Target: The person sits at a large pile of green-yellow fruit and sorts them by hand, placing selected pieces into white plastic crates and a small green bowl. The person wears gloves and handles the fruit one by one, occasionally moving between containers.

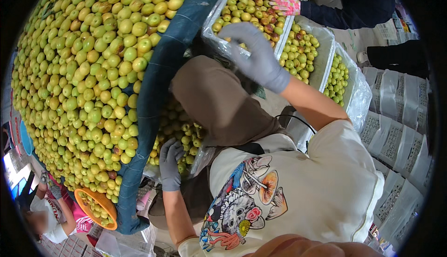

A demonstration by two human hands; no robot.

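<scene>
My right hand [256, 57], in a grey glove and blurred, hovers over the near end of a plastic-lined crate [206, 29] of yellow-green jujubes [244, 7]. Its fingers and thumb are curved and apart, and I see nothing held. Beside my left thigh, my gloved left hand [171, 166] reaches down to jujubes [188, 139] in a lined container [202, 157] by the heap's edge. Its palm is turned away, so whether it holds a fruit is hidden. A large heap of jujubes [87, 71] rises on my left behind a padded blue cloth rim [150, 92].
Two more lined crates [323, 42] [359, 85] with jujubes stand to the right. Another person's hand in a pink patterned glove [284, 5] rests on the farthest-left crate's fruit. An orange basket [112, 204] leans by the heap near another person [52, 215]. Stacked crates [391, 141] line the right.
</scene>
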